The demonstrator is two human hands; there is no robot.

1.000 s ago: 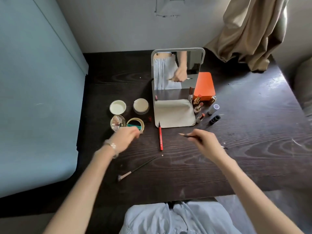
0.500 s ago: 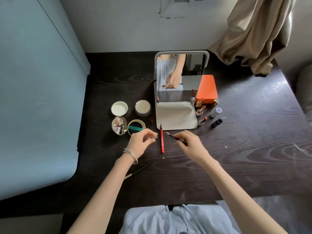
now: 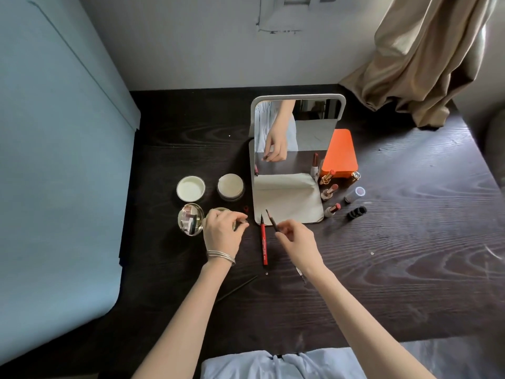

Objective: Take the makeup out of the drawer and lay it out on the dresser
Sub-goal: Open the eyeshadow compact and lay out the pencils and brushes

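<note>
Tiny print on red pen (image 3: 264,243), seemingly illegible

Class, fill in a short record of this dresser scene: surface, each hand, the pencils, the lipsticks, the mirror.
Surface: dark wood dresser
Left hand: fingers curled, over a round gold compact; what it pinches is unclear
Right hand: pinches a brown pencil, tip pointing away
Red pencil: flat between the hands
Lipsticks: uncapped, upright, right of the mirror
Mirror: standing, reflects a hand
Orange case: behind the lipsticks
</note>
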